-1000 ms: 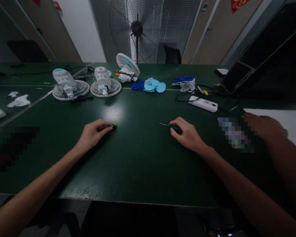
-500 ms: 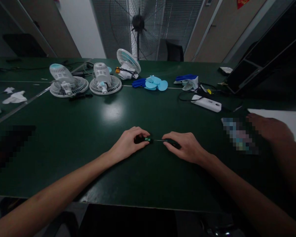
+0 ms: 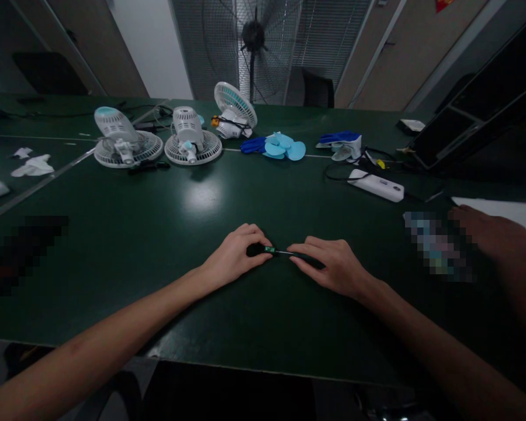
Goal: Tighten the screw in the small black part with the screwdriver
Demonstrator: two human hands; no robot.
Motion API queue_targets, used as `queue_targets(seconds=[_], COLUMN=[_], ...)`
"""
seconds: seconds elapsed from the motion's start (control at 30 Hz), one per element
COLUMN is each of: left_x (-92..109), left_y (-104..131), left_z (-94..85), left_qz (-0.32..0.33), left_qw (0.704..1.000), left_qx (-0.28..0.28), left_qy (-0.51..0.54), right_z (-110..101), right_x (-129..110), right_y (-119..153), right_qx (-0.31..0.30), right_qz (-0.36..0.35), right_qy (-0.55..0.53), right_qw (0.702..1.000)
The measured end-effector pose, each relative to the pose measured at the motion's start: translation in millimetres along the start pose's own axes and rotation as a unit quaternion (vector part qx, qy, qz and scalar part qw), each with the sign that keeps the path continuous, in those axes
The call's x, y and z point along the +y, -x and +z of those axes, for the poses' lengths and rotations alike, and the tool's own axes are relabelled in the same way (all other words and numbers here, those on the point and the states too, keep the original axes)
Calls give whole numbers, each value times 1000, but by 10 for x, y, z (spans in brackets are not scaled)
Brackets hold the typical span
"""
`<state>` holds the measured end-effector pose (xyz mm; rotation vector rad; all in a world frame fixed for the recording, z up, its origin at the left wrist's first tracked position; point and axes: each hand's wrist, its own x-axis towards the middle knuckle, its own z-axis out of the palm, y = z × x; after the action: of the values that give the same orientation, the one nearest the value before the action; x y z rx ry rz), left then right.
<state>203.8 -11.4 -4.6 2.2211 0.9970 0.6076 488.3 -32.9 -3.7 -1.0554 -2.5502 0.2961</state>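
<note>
My left hand (image 3: pixel 236 254) is closed on a small dark part with a green patch (image 3: pixel 269 249), held low over the green table (image 3: pixel 263 316). In my right hand (image 3: pixel 333 260) is the dark handle of a screwdriver (image 3: pixel 312 259), fingers wrapped round it. Its thin metal shaft points left and meets the right end of the dark part. The tip is too small to make out.
Behind stand small white fans (image 3: pixel 129 146), light blue fan blades (image 3: pixel 284 147), gloves (image 3: pixel 339 145) and a white power strip (image 3: pixel 377 185) with cables. At right, another person's hand (image 3: pixel 495 234) lies near a blurred item and a white sheet (image 3: pixel 517 213).
The screwdriver shaft and the dark part are now closer together, with less shaft showing between my hands. The whole view has shifted slightly.
</note>
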Motion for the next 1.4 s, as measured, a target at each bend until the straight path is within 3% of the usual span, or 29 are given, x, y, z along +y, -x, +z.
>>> queue_targets(seconds=[0.27,0.53,0.73,0.87,1.03,1.13,1.23,1.4], left_x=[6,29,7,-251,-825,-1058,-1145,-1155], left_y=[-11,9,327,736,1026,1065,1091,1166], left_z=[-3,-35,-123,-444,-1110,-1383,-1483,-1502], left_qz=[6,21,85,65,-125,-172,-198,-245], left_qw=[1000,999,993,986,960,940,921,892], left_qx=[-8,-6,-40,-23,107,145,157,154], left_qy=[-7,-33,-77,-150,-224,-257,-298,-347], right_z=[-16,-47,-53,-58,-44,-35,-32,-34], right_x=[-101,100,120,138,163,172,175,180], right_y=[-100,-5,2,13,26,33,34,27], right_qx=[81,73,67,60,56,59,58,61], right_qz=[27,70,74,71,71,73,75,74], right_qy=[-82,-52,-57,-75,-81,-80,-76,-71], right_qw=[993,994,993,993,993,992,993,993])
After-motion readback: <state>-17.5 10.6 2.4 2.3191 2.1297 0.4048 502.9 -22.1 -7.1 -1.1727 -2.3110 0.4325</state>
